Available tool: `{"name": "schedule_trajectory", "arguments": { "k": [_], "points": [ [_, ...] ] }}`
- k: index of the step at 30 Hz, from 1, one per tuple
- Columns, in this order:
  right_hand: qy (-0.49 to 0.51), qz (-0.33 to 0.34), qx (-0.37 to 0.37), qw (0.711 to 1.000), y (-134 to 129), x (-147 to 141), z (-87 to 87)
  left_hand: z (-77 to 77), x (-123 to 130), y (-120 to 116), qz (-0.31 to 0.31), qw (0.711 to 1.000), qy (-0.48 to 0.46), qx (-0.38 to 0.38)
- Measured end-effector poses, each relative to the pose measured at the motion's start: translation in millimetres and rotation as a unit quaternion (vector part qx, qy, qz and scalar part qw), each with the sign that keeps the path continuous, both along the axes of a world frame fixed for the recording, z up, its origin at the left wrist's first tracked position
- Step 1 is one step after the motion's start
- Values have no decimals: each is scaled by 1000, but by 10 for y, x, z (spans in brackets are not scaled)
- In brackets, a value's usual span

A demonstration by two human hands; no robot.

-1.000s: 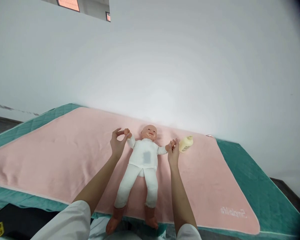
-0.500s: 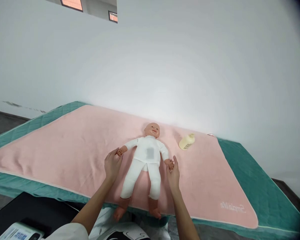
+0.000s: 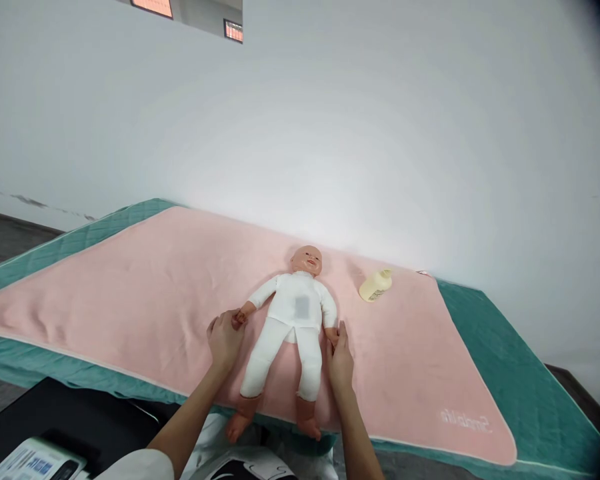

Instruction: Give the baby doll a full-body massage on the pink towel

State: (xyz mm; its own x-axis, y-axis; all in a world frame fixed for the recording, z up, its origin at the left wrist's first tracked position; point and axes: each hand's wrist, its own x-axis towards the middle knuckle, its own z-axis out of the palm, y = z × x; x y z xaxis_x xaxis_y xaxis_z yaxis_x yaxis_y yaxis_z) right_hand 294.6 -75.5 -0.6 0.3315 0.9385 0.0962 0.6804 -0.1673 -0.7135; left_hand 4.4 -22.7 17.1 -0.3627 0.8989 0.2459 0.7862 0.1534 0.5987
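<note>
A baby doll [image 3: 300, 303] with a white cloth body lies on its back on a pink blanket [image 3: 415, 360], its head toward the wall and its feet over the near edge. My left hand [image 3: 226, 339] is closed around the doll's hand on the left side. On the other side, my right hand [image 3: 340, 360] grips the doll's other hand, fingers wrapped along it. Both doll arms slope down and outward from its shoulders. A grey patch marks the doll's chest.
A pale yellow bottle [image 3: 375, 286] lies tilted on the blanket, right of the doll. Beneath the blanket is a green quilted cover [image 3: 510, 347], against a white wall [image 3: 380, 133]. At the lower left, a box with a printed label [image 3: 35, 461] rests on a black surface [image 3: 75, 417].
My right hand has moved slightly left and down, bringing the doll's arm closer to its body. My left hand has lowered a little with the doll's other hand. The view has shifted slightly.
</note>
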Motion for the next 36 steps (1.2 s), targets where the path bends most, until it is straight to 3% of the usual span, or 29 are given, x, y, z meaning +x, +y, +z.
{"name": "schedule_trajectory", "arguments": {
  "k": [7,12,19,24,28,32,36],
  "points": [
    [46,-2,-5,999,6,14,2,44,-20,-9,-3,999,-39,-5],
    [96,-11,69,993,21,62,2,125,-63,-31,-19,991,-133,-18],
    [131,-56,168,975,213,147,345,333,-119,159,22,974,-204,97],
    [157,-53,250,954,569,240,650,536,-38,462,33,961,-226,157],
    [184,-27,288,939,994,244,790,646,131,808,19,957,-234,170],
    [187,-19,314,931,1448,178,818,699,293,1213,-11,978,-161,128],
    [140,-7,250,958,1787,114,739,693,425,1585,-84,992,-52,76]
  ]
}}
